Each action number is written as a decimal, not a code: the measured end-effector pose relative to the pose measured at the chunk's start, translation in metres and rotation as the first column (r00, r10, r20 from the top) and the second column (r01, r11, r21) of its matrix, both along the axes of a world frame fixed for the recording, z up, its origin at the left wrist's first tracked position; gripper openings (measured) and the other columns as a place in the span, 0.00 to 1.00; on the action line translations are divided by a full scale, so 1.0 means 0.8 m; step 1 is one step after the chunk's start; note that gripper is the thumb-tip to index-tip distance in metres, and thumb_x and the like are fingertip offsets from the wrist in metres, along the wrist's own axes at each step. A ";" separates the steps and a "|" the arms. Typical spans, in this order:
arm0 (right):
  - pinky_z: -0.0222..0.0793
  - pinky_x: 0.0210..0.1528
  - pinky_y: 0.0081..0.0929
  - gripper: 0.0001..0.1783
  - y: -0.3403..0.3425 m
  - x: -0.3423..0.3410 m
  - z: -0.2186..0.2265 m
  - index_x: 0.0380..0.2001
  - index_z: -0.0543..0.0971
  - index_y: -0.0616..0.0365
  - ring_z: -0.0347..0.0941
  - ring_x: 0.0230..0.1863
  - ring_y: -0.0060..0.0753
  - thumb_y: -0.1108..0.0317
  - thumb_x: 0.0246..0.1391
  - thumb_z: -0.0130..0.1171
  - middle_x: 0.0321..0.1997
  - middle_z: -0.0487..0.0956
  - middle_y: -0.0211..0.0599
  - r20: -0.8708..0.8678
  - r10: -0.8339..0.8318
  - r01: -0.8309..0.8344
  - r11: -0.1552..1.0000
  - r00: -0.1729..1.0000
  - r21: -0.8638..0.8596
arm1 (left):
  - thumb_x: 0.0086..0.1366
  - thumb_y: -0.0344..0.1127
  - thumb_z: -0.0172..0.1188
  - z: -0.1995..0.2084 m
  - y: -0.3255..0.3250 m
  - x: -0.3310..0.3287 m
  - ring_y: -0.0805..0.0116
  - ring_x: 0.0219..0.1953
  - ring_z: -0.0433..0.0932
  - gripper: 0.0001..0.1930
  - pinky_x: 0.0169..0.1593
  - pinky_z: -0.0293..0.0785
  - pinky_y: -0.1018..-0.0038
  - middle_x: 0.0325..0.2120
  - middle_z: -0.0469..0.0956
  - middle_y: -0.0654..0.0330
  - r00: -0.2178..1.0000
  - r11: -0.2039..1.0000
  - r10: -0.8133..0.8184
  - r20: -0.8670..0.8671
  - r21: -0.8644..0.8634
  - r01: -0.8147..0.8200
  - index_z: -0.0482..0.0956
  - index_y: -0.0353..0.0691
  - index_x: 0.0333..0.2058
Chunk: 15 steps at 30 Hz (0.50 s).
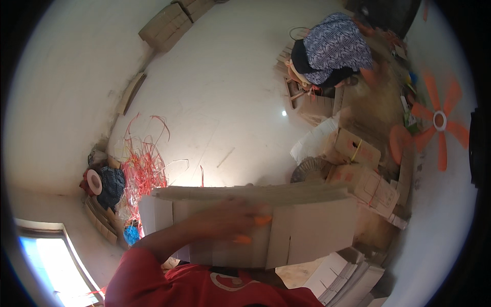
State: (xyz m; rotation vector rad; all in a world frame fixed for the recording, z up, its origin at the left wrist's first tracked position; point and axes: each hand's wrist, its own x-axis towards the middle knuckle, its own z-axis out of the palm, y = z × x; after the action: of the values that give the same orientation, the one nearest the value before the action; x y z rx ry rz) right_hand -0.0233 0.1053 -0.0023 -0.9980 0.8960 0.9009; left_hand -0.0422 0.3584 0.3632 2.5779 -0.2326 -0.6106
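My left hand [230, 222], bare and blurred, lies across the front of a thick stack of flat cardboard sheets [314, 225]. Its fingers stretch toward the right and stand apart, with orange patches at two of the tips; the blur hides what these are. Nothing held shows in this hand. Slits and fold lines mark the stack's front sheet, and layered edges show along its top. My left arm comes out of a red sleeve [135, 273]. Hidden from this view is my right hand.
Tangled red strapping [146, 163] lies at the left. Cardboard boxes [353, 148] stand on the right, and more flat cardboard [342, 279] leans at the lower right. An orange-bladed fan [440, 121] is by the right wall. Farther back, another person [337, 48] bends over cardboard.
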 end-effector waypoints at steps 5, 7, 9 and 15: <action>0.43 0.63 0.56 0.48 0.072 0.065 0.018 0.64 0.55 0.52 0.48 0.67 0.45 0.29 0.49 0.44 0.66 0.57 0.42 0.094 0.078 -0.074 0.996 0.993 -0.043 | 0.56 0.53 0.57 0.019 0.085 -0.021 0.51 0.53 0.64 0.33 0.56 0.60 0.55 0.63 0.52 0.56 0.971 0.971 0.237 0.023 0.007 -0.237 0.61 0.57 0.60; 0.43 0.63 0.56 0.48 0.111 0.099 0.029 0.64 0.55 0.51 0.48 0.67 0.45 0.29 0.49 0.44 0.66 0.57 0.42 0.132 0.115 -0.108 0.992 0.984 -0.065 | 0.55 0.53 0.58 0.028 0.120 -0.023 0.52 0.53 0.64 0.33 0.56 0.61 0.56 0.62 0.54 0.56 0.957 0.956 0.284 0.063 0.052 -0.287 0.62 0.57 0.60; 0.43 0.63 0.56 0.48 0.156 0.136 0.048 0.64 0.55 0.51 0.48 0.67 0.45 0.29 0.49 0.44 0.66 0.57 0.42 0.184 0.150 -0.134 0.986 0.971 -0.096 | 0.54 0.52 0.59 0.034 0.163 -0.027 0.51 0.53 0.65 0.33 0.55 0.62 0.57 0.61 0.55 0.57 0.933 0.937 0.341 0.117 0.035 -0.347 0.64 0.57 0.59; 0.43 0.63 0.57 0.48 0.302 0.254 0.113 0.64 0.55 0.51 0.48 0.67 0.45 0.29 0.49 0.44 0.66 0.57 0.42 0.375 0.223 -0.165 0.970 0.900 -0.180 | 0.52 0.52 0.62 0.043 0.299 -0.052 0.50 0.53 0.66 0.32 0.54 0.65 0.56 0.60 0.60 0.58 0.802 0.845 0.516 0.302 -0.021 -0.535 0.67 0.61 0.57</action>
State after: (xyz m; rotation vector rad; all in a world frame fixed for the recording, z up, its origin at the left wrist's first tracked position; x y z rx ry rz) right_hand 0.1800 0.3470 0.0885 -1.3575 0.5288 0.7685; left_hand -0.0840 0.5980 0.3974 2.6138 0.4138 -0.0197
